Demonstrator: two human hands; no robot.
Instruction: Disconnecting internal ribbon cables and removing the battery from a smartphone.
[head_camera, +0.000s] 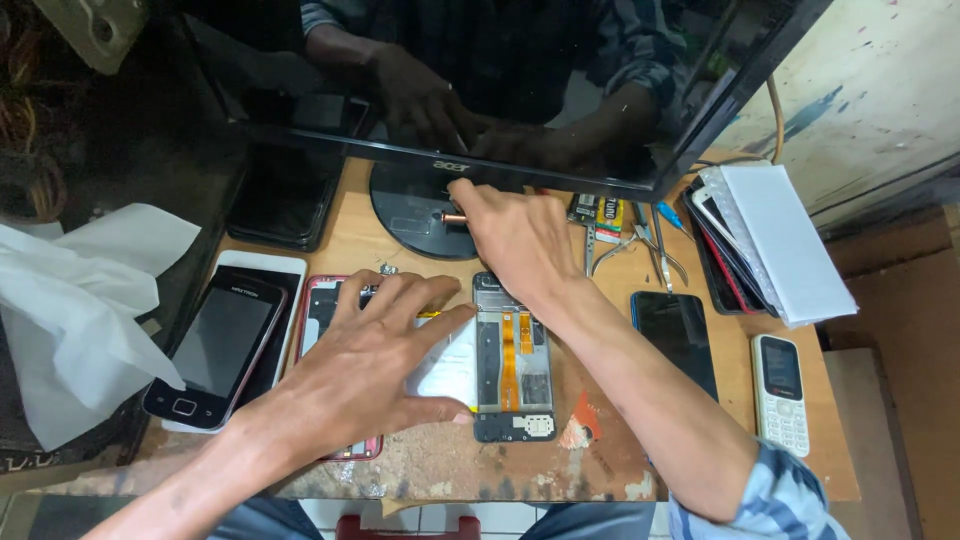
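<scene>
An opened phone (513, 372) lies on the wooden bench with its back off, showing an orange ribbon cable and dark boards. My left hand (375, 355) lies flat with fingers spread, pressing on the phone's left part and on a pale sheet (447, 370) beside it. A red-framed phone (322, 310) sits partly under that hand. My right hand (515, 235) reaches past the phone's top end toward the round monitor base (410, 215) and pinches a small copper-coloured tool (454, 217) at its fingertips.
A black monitor (500, 80) stands at the back. Left are two phones (225, 345) and crumpled white paper (80, 300). Right lie tweezers and pliers (640, 245), a dark phone (678, 335), a stack of phones under paper (765, 240), and a white keypad phone (781, 393).
</scene>
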